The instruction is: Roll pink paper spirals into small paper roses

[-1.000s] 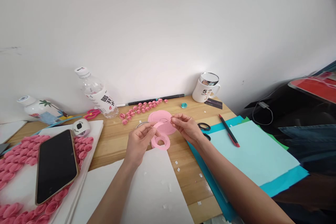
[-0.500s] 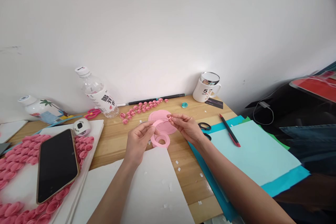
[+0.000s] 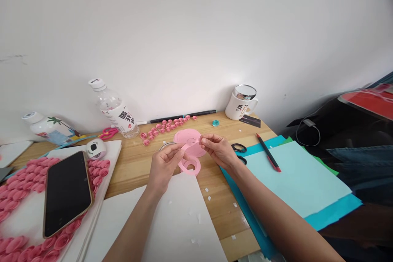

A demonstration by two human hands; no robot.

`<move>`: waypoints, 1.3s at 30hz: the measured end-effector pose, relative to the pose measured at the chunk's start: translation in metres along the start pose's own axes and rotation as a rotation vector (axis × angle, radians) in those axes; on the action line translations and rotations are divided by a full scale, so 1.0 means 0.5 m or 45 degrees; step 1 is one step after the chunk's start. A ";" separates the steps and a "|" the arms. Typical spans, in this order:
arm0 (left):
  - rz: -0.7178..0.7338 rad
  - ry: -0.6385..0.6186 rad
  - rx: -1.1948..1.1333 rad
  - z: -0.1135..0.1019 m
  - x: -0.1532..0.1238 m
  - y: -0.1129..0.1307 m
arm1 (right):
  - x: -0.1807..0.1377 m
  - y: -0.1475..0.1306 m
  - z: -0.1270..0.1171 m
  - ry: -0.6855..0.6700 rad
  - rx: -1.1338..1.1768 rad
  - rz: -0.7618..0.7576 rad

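Note:
A pink paper spiral strip (image 3: 190, 168) hangs in loops between my two hands, over the tabletop. My left hand (image 3: 164, 167) pinches it between thumb and fingertips. The strip's other end sits in the fingertips of my right hand (image 3: 218, 148), which are closed on it; that small end is mostly hidden. Just beyond lie pink paper discs (image 3: 186, 134), stacked flat on the wood. Several small rolled pink paper flowers (image 3: 168, 124) stand in rows near the wall, and one teal rolled flower (image 3: 215, 123) sits to their right.
Black-handled scissors (image 3: 239, 147) lie by my right wrist, beside teal and blue paper sheets (image 3: 294, 180) with a pen (image 3: 269, 153) on top. A mug (image 3: 241, 105) and a water bottle (image 3: 118, 110) stand at the back. At left, a phone (image 3: 68, 194) rests on a board of pink flowers.
My right fingertips have shifted slightly right, and the strip between my hands is twisted and drawn out a bit more. My left hand has moved slightly right. The other things stay put.

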State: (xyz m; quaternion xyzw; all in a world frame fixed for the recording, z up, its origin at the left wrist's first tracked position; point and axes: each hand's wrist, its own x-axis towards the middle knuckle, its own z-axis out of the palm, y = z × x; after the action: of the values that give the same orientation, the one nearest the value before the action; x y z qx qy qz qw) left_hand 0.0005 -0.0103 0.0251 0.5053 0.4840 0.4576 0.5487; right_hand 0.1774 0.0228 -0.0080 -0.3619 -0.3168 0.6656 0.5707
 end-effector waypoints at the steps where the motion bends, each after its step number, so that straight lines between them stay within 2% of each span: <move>1: 0.001 0.006 0.001 0.000 0.000 0.001 | 0.000 0.000 0.000 0.004 0.012 0.008; 10: 0.025 0.018 -0.008 -0.002 0.002 0.003 | 0.001 -0.001 0.000 -0.031 0.033 0.035; 20: -0.071 -0.057 -0.020 0.006 -0.005 0.005 | 0.002 0.005 -0.004 -0.048 -0.055 -0.015; 25: -0.043 -0.010 0.001 0.003 0.000 -0.001 | 0.000 0.002 0.002 0.001 -0.013 0.007; 29: -0.028 0.019 -0.050 0.002 0.001 -0.001 | 0.000 0.000 0.003 -0.072 0.004 0.041; 39: -0.060 -0.019 -0.017 0.006 -0.003 0.004 | 0.000 0.001 -0.001 -0.040 -0.030 0.020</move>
State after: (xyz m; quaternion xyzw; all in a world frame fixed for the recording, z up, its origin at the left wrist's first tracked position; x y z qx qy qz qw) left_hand 0.0033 -0.0118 0.0274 0.4934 0.4886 0.4438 0.5665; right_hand 0.1777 0.0229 -0.0089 -0.3605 -0.3306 0.6718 0.5563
